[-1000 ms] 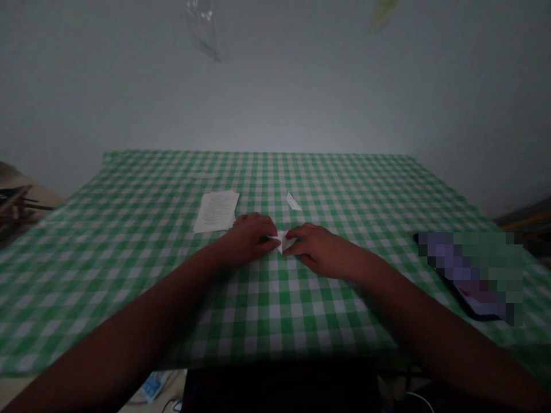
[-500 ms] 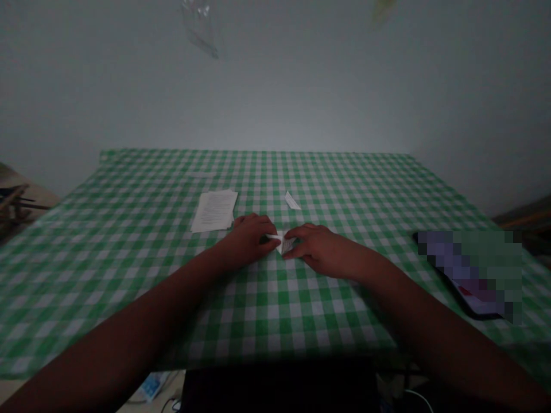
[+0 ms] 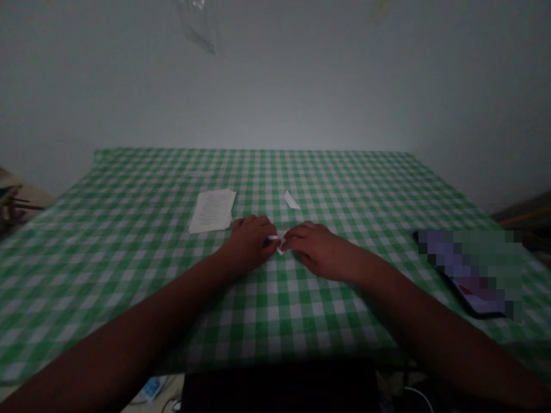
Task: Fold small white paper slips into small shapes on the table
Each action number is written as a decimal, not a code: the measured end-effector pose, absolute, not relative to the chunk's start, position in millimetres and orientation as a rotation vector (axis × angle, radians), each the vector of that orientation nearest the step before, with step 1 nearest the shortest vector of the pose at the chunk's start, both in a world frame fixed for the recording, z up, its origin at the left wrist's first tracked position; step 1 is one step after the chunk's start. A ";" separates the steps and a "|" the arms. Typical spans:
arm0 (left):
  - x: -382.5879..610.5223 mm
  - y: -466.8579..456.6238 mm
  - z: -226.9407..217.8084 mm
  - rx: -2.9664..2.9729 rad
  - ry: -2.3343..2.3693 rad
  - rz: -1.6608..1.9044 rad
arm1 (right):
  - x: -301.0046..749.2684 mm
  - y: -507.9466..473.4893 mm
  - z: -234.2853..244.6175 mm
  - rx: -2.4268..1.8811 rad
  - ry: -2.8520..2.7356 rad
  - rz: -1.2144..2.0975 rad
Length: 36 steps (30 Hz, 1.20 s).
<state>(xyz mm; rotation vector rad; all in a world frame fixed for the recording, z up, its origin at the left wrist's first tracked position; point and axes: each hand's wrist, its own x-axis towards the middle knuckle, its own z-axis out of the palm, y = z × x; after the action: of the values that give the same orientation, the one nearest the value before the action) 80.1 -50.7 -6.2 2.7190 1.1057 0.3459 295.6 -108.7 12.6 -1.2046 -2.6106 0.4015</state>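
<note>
Both my hands rest on a green-and-white checked tablecloth (image 3: 275, 310) near the middle of the table. My left hand (image 3: 251, 244) and my right hand (image 3: 316, 248) meet fingertip to fingertip, each pinched on a small folded piece of white paper (image 3: 280, 242). Only a sliver of that paper shows between the fingers; the rest is hidden under them.
A printed white sheet (image 3: 212, 210) lies just beyond my left hand. A small white paper scrap (image 3: 291, 200) lies beyond my right hand. A dark phone (image 3: 465, 275), partly blurred out, sits at the right. A pale wall rises behind the table's far edge.
My hands have closed in on each other, and less of the small paper shows between them. The view has shifted slightly.
</note>
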 end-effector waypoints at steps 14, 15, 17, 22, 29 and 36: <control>82.6 -53.8 -6.0 2.674 1.200 0.303 | 293.5 -114.1 16.9 -1.293 -2.701 0.305; 82.6 -53.7 -6.6 2.664 1.210 0.313 | 293.4 -114.1 17.2 -1.295 -2.696 0.314; 82.5 -52.9 -7.8 2.642 1.223 0.333 | 293.4 -113.9 18.1 -1.303 -2.684 0.334; 78.9 -47.5 -4.1 2.622 1.133 0.311 | 294.0 -113.2 20.9 -1.329 -2.686 0.372; 70.7 -43.5 5.2 2.622 0.981 0.260 | 296.6 -112.3 20.0 -1.322 -2.663 0.397; 72.0 -45.4 6.6 2.584 0.996 0.260 | 296.1 -111.4 23.3 -1.299 -2.652 0.438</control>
<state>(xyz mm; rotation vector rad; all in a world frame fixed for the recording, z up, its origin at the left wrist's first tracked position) 72.0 -45.4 6.6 2.5844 0.9956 0.2603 296.1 -111.4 23.3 -1.2994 -2.6515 0.4377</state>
